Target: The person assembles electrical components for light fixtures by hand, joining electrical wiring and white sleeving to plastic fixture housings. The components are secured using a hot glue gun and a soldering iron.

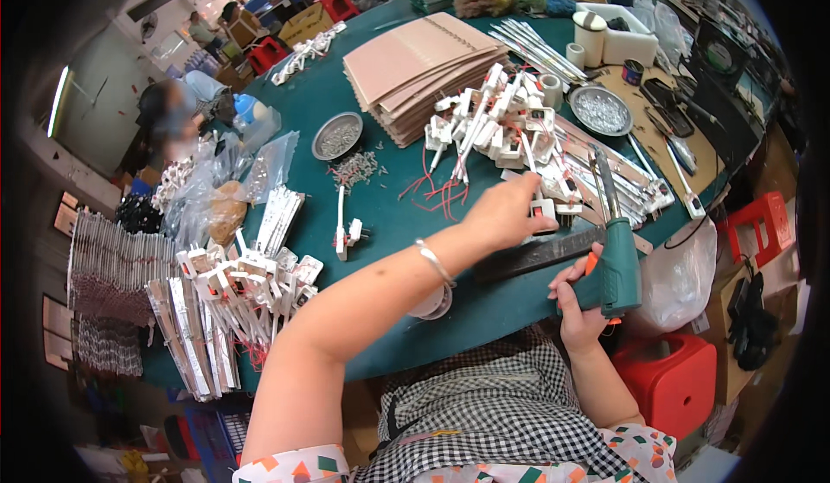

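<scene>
Right hand (577, 310) grips green gun-shaped tool (620, 267); left hand (508, 213) at white switch piece (543, 207), can't tell if gripping.

**One fisheye view from the wearer's head**

The head camera, the left of a side-by-side pair, looks down and forward over the green table (316, 223). It sits close above: the checked apron (484, 401) fills the lower middle, and the left hand (516, 209) and right hand (579, 314) work at near range, right of centre. The wide lens also takes in the room beyond, at upper left, where the light tube (57, 113) leans. Black rims close the corners; the far background is perhaps too small and soft to judge its depth.
</scene>
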The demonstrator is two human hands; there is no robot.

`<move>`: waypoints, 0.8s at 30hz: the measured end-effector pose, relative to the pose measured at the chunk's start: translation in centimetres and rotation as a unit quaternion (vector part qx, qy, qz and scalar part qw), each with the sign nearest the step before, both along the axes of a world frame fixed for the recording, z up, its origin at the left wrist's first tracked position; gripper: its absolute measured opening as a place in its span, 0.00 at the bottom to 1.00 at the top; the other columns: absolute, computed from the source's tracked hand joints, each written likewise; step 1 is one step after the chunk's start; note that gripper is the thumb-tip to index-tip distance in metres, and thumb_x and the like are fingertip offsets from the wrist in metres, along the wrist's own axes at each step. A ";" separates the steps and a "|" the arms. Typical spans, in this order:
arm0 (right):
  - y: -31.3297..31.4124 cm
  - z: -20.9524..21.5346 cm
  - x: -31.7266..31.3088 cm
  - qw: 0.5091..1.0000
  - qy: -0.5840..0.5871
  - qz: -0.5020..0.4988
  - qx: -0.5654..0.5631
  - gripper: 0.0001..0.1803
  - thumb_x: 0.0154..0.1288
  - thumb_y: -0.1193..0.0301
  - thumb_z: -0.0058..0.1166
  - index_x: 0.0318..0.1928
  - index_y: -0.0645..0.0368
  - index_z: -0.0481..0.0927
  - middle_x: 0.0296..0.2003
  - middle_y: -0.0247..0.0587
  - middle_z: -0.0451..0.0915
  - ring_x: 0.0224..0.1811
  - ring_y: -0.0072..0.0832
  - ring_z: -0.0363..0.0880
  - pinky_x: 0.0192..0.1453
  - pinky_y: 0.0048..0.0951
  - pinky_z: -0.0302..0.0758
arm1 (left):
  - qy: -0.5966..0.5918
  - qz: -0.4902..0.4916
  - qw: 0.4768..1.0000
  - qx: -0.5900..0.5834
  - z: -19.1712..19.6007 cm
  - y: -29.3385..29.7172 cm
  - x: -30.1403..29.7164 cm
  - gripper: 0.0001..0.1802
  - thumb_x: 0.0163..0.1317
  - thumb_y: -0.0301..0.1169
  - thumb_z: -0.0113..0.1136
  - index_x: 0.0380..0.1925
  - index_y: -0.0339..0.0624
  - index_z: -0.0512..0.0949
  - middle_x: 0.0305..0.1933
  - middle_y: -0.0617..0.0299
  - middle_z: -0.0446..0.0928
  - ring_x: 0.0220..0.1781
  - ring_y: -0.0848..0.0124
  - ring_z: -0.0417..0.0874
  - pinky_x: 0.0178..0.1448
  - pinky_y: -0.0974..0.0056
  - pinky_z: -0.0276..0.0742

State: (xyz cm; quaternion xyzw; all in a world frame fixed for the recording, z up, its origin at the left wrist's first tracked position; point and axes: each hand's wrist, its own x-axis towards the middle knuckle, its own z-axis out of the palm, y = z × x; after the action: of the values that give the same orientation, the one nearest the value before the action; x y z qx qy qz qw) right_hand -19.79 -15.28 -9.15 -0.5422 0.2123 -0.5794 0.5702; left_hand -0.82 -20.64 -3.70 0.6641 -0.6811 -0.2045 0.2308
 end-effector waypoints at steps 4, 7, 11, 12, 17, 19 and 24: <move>-0.2 0.0 0.1 1.000 -0.012 -0.006 0.007 0.34 0.60 0.82 0.52 0.65 0.62 0.56 0.38 0.38 0.66 0.32 0.25 0.75 0.32 0.21 0.74 | 0.018 0.007 1.000 -0.014 -1.6 -0.9 -0.8 0.36 0.44 0.35 0.74 0.53 0.41 0.68 0.43 0.48 0.79 0.47 0.51 0.81 0.52 0.55 0.76; -0.4 0.1 0.4 1.000 -0.011 -0.006 0.007 0.35 0.58 0.83 0.53 0.65 0.62 0.56 0.39 0.38 0.67 0.32 0.24 0.74 0.31 0.20 0.74 | 0.059 0.002 0.998 0.028 -1.3 -0.6 1.0 0.32 0.42 0.33 0.74 0.50 0.42 0.74 0.41 0.50 0.80 0.44 0.55 0.82 0.49 0.57 0.77; -0.3 -0.3 -0.4 1.000 0.005 -0.009 0.027 0.36 0.59 0.84 0.52 0.67 0.64 0.53 0.42 0.38 0.67 0.36 0.25 0.74 0.34 0.23 0.76 | 0.086 -0.003 0.996 0.006 -1.4 0.4 1.6 0.27 0.39 0.30 0.74 0.44 0.42 0.79 0.38 0.53 0.81 0.38 0.60 0.84 0.44 0.59 0.79; -0.3 -0.2 -0.4 1.000 -0.001 -0.025 0.006 0.36 0.59 0.84 0.51 0.67 0.65 0.53 0.41 0.38 0.67 0.36 0.25 0.74 0.34 0.21 0.76 | 0.110 -0.013 0.994 0.003 -1.2 0.6 1.6 0.27 0.38 0.29 0.74 0.43 0.41 0.78 0.37 0.55 0.81 0.36 0.64 0.83 0.43 0.61 0.79; -0.3 0.8 -0.3 0.999 -0.032 -0.025 0.022 0.35 0.61 0.81 0.52 0.67 0.65 0.54 0.40 0.39 0.68 0.39 0.26 0.74 0.32 0.19 0.76 | 0.328 -0.044 0.944 -0.013 2.1 3.6 0.8 0.24 0.42 0.19 0.71 0.41 0.42 0.75 0.42 0.64 0.75 0.39 0.73 0.78 0.42 0.67 0.78; 0.1 1.6 0.0 0.999 -0.040 -0.019 0.021 0.35 0.62 0.78 0.54 0.67 0.65 0.54 0.41 0.39 0.68 0.40 0.27 0.74 0.33 0.19 0.76 | 0.407 -0.030 0.912 -0.041 3.5 6.1 -0.2 0.23 0.44 0.18 0.70 0.41 0.39 0.74 0.41 0.62 0.76 0.38 0.73 0.80 0.39 0.67 0.80; 2.2 3.7 1.4 0.994 -0.085 0.061 0.045 0.43 0.59 0.65 0.65 0.68 0.64 0.53 0.44 0.38 0.67 0.50 0.33 0.75 0.51 0.28 0.77 | 0.410 -0.067 0.893 -0.171 3.2 11.7 -1.3 0.19 0.50 0.15 0.66 0.42 0.37 0.75 0.46 0.58 0.77 0.49 0.69 0.81 0.47 0.64 0.83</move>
State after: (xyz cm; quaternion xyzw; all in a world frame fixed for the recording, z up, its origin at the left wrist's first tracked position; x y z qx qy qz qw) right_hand -18.38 -13.07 -5.48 -0.4770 0.1560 -0.5775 0.6439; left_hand -2.16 -8.93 -0.55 0.4241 -0.5937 -0.3537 0.5853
